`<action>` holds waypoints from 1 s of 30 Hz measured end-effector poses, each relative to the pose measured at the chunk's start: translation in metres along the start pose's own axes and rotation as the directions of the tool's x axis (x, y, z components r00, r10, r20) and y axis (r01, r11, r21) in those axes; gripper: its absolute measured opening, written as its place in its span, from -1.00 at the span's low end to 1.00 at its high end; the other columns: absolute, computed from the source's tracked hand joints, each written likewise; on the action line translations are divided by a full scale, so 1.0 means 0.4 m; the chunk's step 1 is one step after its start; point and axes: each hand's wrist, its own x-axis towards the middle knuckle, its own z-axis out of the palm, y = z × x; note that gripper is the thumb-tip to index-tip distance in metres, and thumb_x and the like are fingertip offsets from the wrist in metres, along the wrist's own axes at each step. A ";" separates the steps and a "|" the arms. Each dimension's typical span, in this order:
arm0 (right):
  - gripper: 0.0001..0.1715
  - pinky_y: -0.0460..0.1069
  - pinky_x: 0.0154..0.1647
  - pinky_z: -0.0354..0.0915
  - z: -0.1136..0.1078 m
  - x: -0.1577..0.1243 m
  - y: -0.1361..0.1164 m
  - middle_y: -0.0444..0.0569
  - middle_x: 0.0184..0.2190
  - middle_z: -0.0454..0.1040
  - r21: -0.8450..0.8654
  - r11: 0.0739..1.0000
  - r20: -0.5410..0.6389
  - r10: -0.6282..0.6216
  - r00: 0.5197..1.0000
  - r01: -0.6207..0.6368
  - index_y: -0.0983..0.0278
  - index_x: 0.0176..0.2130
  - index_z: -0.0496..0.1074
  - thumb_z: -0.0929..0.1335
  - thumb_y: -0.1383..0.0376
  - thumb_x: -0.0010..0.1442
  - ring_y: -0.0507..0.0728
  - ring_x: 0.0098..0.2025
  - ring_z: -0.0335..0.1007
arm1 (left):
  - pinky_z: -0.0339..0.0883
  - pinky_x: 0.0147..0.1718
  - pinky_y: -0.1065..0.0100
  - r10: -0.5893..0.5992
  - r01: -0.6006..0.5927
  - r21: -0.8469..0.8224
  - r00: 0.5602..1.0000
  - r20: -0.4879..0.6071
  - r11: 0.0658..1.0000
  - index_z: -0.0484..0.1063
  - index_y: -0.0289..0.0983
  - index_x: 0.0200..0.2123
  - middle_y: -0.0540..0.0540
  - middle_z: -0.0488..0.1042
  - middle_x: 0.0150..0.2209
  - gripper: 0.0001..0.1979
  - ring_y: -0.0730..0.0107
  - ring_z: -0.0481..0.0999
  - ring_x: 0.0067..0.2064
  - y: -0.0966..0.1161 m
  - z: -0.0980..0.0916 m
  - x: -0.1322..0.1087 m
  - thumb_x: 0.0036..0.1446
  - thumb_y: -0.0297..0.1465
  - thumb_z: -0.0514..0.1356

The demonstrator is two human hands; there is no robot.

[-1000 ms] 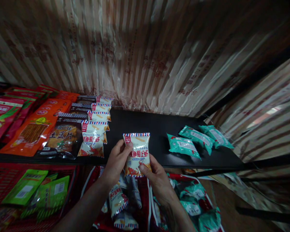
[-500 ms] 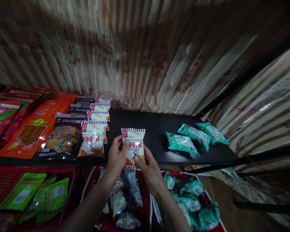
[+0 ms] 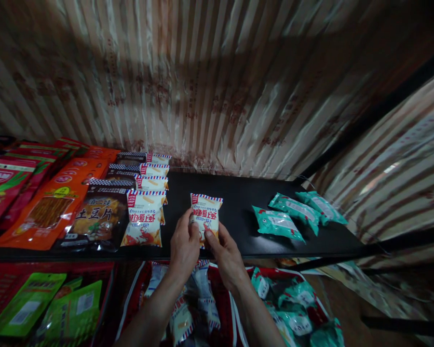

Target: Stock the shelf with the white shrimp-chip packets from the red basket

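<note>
Between my two hands is a small white snack bag (image 3: pixel 207 212) with a red-and-blue striped top edge, upright over the black shelf (image 3: pixel 235 193). My left hand (image 3: pixel 186 236) grips its left side, thumb on the front. On its lower right side, my right hand (image 3: pixel 224 248) pinches it with the thumb across the front. To the left stands a row of matching white snack bags (image 3: pixel 143 219), one behind another. Below my wrists, more white bags (image 3: pixel 183 318) lie in a red basket (image 3: pixel 222 306), partly hidden by my forearms.
Brown potato-chip bags (image 3: pixel 94 217), orange bags (image 3: pixel 54 212) and pink bags (image 3: pixel 7 180) fill the shelf's left. Three teal packets (image 3: pixel 278 224) lie at its right. Below are green bags (image 3: pixel 25 303) and a basket of teal packets (image 3: pixel 296 320). A striped sheet (image 3: pixel 202 86) hangs behind.
Both hands and the held snack bag have moved slightly right and farther over the shelf, nearer its back. The view has shifted a little, so the shelf sits lower.
</note>
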 end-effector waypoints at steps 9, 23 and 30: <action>-0.41 0.06 0.00 0.29 0.009 0.050 0.010 -0.08 -0.08 0.52 -0.031 0.999 -0.020 -0.012 1.000 0.011 0.22 0.04 0.38 0.45 0.17 0.00 0.17 -0.08 0.42 | 0.15 0.14 0.16 0.152 -0.149 0.083 0.988 -0.024 0.985 0.30 -0.30 0.09 -0.25 0.33 0.12 -0.58 0.20 0.30 0.17 -0.021 0.005 0.005 0.16 -0.41 -0.01; -0.31 0.00 -0.27 0.36 0.088 0.264 0.025 -0.14 -0.34 0.50 -0.005 0.992 -0.176 -0.122 0.977 0.123 0.19 -0.01 0.29 0.45 0.26 -0.17 0.11 -0.33 0.47 | 0.11 0.16 0.28 0.095 -0.011 0.389 0.976 -0.196 0.921 0.29 -0.31 0.10 -0.21 0.31 0.17 -0.57 0.27 0.26 0.20 0.053 0.046 0.167 0.17 -0.45 -0.03; -0.37 -0.02 -0.35 0.34 0.132 0.391 0.048 -0.22 -0.46 0.48 -0.045 0.990 -0.186 -0.138 0.973 0.132 0.18 -0.07 0.28 0.44 0.20 -0.18 0.10 -0.41 0.46 | -0.03 0.22 0.15 0.060 0.077 0.415 0.950 -0.307 0.907 0.25 -0.33 0.14 -0.26 0.24 0.22 -0.55 0.18 0.16 0.26 0.071 0.080 0.266 0.18 -0.39 -0.04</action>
